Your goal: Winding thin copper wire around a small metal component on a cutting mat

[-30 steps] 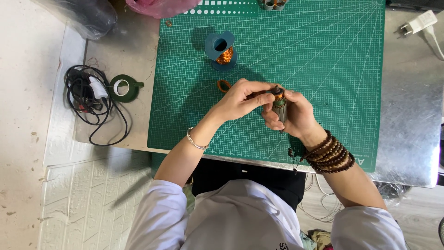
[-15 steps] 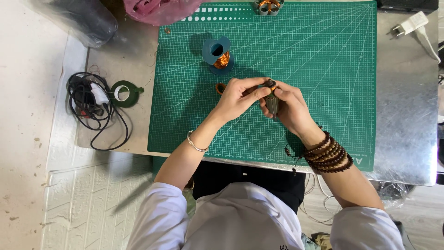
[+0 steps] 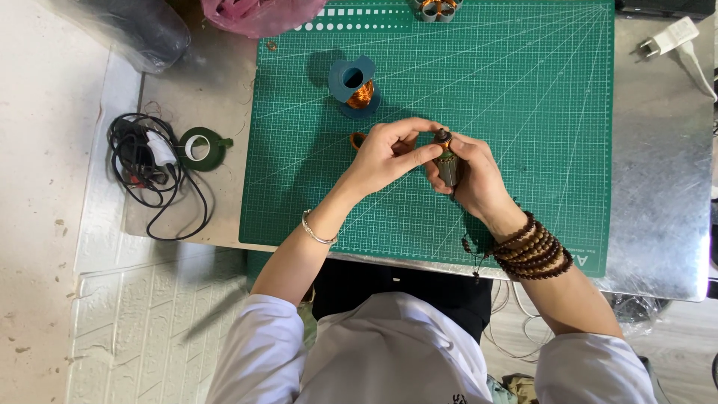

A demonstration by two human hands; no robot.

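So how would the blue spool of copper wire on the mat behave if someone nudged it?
The blue spool of copper wire seems to lie tilted on the green cutting mat, so it would probably roll in a curve on its round flanges. The dense copper winding suggests it is fairly heavy for its size. Rigid, likely not fragile.

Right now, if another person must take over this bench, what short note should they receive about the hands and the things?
Left hand: fingertips pinch the top end of the small motor rotor.
Right hand: wrapped around the rotor body, holding it roughly upright above the green cutting mat.
Things: blue spool of copper wire stands on the mat beyond the hands; a small copper coil lies on the mat beside the left hand; green tape roll and black cable bundle sit left of the mat.
Done: rotor is picked up, in both hands.
Left: whether any wire is on it is too small to tell.
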